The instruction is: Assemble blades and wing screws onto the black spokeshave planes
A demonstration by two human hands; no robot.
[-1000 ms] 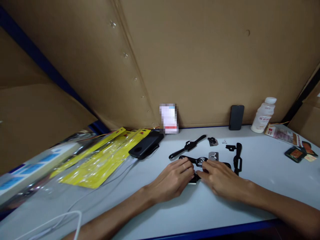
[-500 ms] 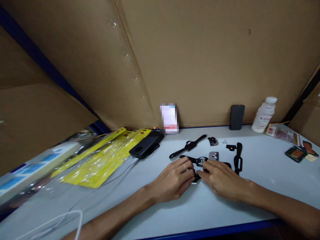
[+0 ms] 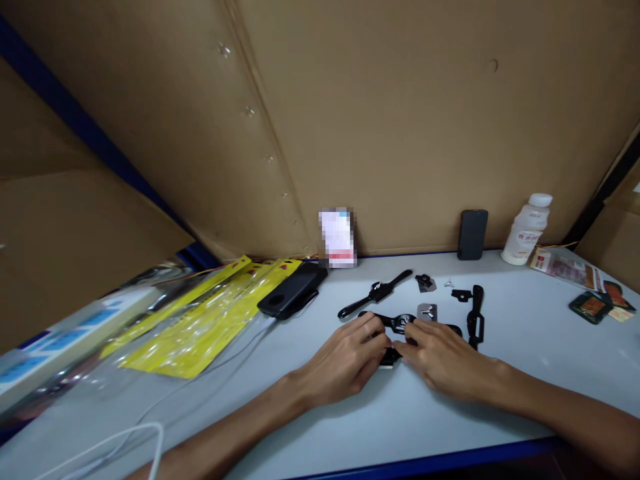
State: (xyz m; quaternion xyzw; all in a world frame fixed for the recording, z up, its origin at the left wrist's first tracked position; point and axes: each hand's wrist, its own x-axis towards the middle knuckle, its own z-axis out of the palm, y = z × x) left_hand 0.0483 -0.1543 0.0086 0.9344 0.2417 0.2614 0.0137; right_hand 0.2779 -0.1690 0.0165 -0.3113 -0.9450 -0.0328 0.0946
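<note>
Fingers of my left hand (image 3: 345, 360) are bending inward, low and right of the frame's centre, and they are grasping a small black part (image 3: 389, 358) with a pale lower edge. Those of my right hand (image 3: 440, 357) are curling toward it from the other side, the thumb reaching close to the part; whether they are clasping anything I cannot tell, since my knuckles are hiding most of the tips. Just above that part, a black two-handled tool (image 3: 403, 324) is lying crosswise, its ends partly covered by my hands. Slightly higher, a grey plate (image 3: 421, 311) is lying with silver hardware on it. A second black tool (image 3: 381, 291) is lying aslant above my left hand, and a third black tool (image 3: 477, 315) is pointing up the frame beyond my right. Near its upper end a flat black piece (image 3: 462, 295) is resting, with a silver wing-shaped bit (image 3: 449, 283) to the upper left. Toward the right edge a bottle (image 3: 525, 233) is standing, while a dark phone (image 3: 473, 235) is leaning against the cardboard wall (image 3: 400, 120). On the left, a black device (image 3: 293, 291) is lying beside yellow packages (image 3: 185, 343), and a white cable (image 3: 159, 443) is curving across the lower left corner.
</note>
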